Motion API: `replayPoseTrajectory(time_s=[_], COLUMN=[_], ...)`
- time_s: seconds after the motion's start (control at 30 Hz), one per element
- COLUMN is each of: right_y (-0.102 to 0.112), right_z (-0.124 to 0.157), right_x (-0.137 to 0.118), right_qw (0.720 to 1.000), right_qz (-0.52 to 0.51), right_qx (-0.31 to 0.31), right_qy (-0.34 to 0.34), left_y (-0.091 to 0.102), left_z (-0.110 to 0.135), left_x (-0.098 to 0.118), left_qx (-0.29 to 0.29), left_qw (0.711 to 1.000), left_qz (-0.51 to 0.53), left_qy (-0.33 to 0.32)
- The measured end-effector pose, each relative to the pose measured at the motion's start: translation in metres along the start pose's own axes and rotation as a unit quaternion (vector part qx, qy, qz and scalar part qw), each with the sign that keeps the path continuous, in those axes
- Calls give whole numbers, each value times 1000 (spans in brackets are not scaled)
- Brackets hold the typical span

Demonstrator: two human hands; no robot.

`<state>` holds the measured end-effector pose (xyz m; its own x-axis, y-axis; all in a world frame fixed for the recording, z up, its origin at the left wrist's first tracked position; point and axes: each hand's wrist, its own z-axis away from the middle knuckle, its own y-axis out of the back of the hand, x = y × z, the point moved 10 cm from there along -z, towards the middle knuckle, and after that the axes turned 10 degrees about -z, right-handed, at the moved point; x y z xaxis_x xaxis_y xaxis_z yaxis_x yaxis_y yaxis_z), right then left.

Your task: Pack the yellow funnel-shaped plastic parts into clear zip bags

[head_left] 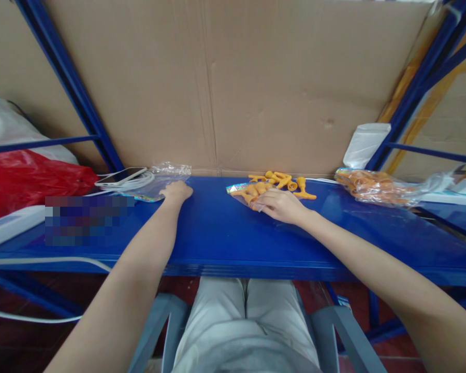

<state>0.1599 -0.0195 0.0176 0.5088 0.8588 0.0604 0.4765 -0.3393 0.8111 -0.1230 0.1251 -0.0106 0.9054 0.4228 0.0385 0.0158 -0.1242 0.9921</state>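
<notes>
My left hand rests on the blue shelf with its fingers curled on the edge of a clear plastic bag. My right hand lies over a small clear packet partly filled with orange plastic pieces, fingers closed on it. More loose orange pieces lie just behind that hand, against the cardboard wall.
A phone and a white cable lie at the left by a red bag. A bigger bag of orange pieces sits at the right. Brown cardboard backs the shelf. Blue frame posts stand on both sides.
</notes>
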Motion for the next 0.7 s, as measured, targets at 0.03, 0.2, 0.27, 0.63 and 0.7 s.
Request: replayPoseTrajectory(time_s=[0.03, 0.2, 0.27, 0.63, 0.7], right_y=[0, 1, 1, 1, 2], right_z=[0, -1, -1, -2, -2], right_x=[1, 3, 4, 2, 2], right_qw=[1000, 1000, 1000, 1000, 1000], right_qz=[-3, -16, -14, -16, -16], right_qx=[1, -3, -5, -3, 4], right_qy=[-4, -17, -21, -23, -19], left_y=[-3, -15, -19, -37, -34], left_z=[0, -7, -14, -61, -64], left_x=[-2, 3, 3, 1, 3], left_qx=[-13, -45, -46, -69, -36], left_qw=[1000, 998, 998, 996, 996], left_qz=[-2, 2, 4, 16, 18], left_qy=[7, -34, -44, -53, -76])
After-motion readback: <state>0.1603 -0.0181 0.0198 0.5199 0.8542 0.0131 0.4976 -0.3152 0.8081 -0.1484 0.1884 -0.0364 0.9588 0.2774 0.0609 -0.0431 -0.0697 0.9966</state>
